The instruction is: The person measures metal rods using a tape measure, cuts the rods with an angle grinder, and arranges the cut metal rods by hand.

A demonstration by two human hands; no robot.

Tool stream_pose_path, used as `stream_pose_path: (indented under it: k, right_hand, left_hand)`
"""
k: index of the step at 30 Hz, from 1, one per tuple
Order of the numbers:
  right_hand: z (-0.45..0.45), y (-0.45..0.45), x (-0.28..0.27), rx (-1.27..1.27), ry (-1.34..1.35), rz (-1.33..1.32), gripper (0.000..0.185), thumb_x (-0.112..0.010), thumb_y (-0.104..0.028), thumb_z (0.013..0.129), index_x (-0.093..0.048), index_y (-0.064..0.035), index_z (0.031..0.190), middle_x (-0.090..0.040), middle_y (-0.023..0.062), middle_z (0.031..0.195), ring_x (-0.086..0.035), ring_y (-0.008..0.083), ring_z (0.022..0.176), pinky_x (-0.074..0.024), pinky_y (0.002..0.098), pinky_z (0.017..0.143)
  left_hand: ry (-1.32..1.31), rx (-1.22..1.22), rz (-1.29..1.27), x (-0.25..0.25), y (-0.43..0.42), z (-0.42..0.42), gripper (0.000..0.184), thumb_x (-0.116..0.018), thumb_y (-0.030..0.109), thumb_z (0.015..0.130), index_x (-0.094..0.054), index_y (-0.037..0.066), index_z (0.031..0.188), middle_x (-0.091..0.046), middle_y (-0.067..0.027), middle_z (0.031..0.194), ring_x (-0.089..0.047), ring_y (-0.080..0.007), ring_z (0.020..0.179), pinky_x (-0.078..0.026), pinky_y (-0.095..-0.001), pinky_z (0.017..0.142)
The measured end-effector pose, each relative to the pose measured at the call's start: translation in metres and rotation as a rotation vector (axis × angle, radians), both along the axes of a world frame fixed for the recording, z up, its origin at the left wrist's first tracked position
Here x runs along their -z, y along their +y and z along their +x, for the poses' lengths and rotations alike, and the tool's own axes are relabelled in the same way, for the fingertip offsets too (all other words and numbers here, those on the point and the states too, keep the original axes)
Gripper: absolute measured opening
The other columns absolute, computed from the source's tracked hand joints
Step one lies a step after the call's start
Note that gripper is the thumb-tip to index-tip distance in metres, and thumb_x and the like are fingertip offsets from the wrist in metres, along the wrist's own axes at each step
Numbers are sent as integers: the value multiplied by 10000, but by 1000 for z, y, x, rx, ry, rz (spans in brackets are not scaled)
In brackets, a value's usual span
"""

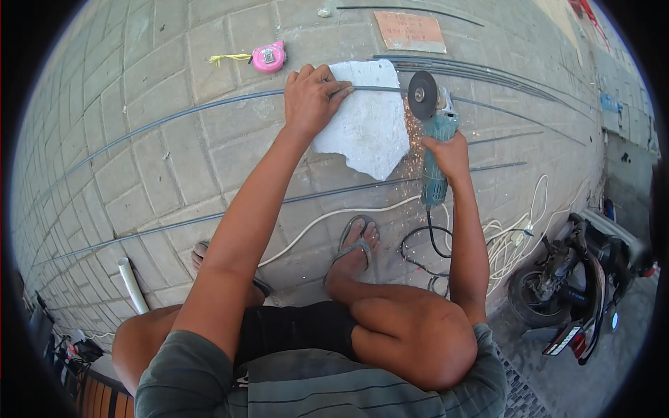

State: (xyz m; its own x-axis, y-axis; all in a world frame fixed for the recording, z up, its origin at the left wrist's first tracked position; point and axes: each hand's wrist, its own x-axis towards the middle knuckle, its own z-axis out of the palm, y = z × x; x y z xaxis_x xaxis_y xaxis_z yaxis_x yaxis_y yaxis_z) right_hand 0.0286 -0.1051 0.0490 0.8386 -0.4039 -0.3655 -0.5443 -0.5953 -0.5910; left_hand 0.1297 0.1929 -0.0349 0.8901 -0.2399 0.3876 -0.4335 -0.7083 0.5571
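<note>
My left hand (311,97) is closed around a long thin metal rod (209,106), pressing it over a flat white slab (366,132) on the paving. In my right hand (449,155) is a teal angle grinder (437,174), gripped by its body. Its dark disc (422,95) meets the rod just past the slab's right edge. Orange sparks fall from there down toward the ground. The exact contact point is partly hidden behind the disc.
Several more rods (488,72) lie at the upper right, below an inscribed reddish board (410,32). A pink tape measure (268,57) rests at upper left. Another rod (327,194) crosses before my feet. Coiled white cable (505,244) lies right, near a parked motorbike (578,285).
</note>
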Motion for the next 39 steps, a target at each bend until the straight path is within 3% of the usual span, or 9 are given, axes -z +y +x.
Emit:
stream_pose_path:
  k: [8,10,11,35,37,39]
  right_hand:
    - [1,0,-2,-9,23,13,369,-841,-165,777,-726,4,1083,-763,78,947,-701,181,823,-561,356,778]
    - [0,1,-1,9,-3,-9,408,-844,-206,750,-738,21,1072,-784,160,958,-756,279,879,-575,396,811]
    - [0,1,0,9,-2,-10,408,-844,-206,750,-738,21,1072,-784,160,958,-756,279,879,-575,396,811]
    - [9,-2,4,17,-20,34,393,-845,-214,761,-743,11,1067,-785,139,955,-745,250,857,-569,389,797]
    - [8,-3,5,-32,-58,17,346,-843,-162,781,-749,3,1070,-776,80,955,-707,177,836,-558,358,776]
    - [7,-5,6,-18,-28,16,349,-844,-156,783,-747,5,1076,-776,79,957,-707,177,836,-559,358,778]
  left_hand:
    - [-16,15,-19,1,1,1,151,-834,345,870,-878,228,956,-583,29,820,-560,-198,857,-407,-376,770]
    - [-26,16,-37,1,0,0,152,-835,348,868,-877,229,953,-577,27,818,-559,-197,855,-407,-376,768]
    - [-26,16,-37,1,0,0,152,-835,348,868,-877,229,953,-577,27,818,-559,-197,855,-407,-376,768]
    - [-52,11,-27,1,0,1,163,-837,359,866,-873,212,924,-580,24,808,-557,-196,847,-392,-377,751]
    - [-43,10,-18,1,0,0,159,-835,358,867,-873,215,924,-580,24,806,-559,-197,848,-397,-378,756]
    - [-24,4,-10,2,0,1,161,-833,367,865,-877,228,932,-607,35,826,-567,-194,869,-405,-377,774]
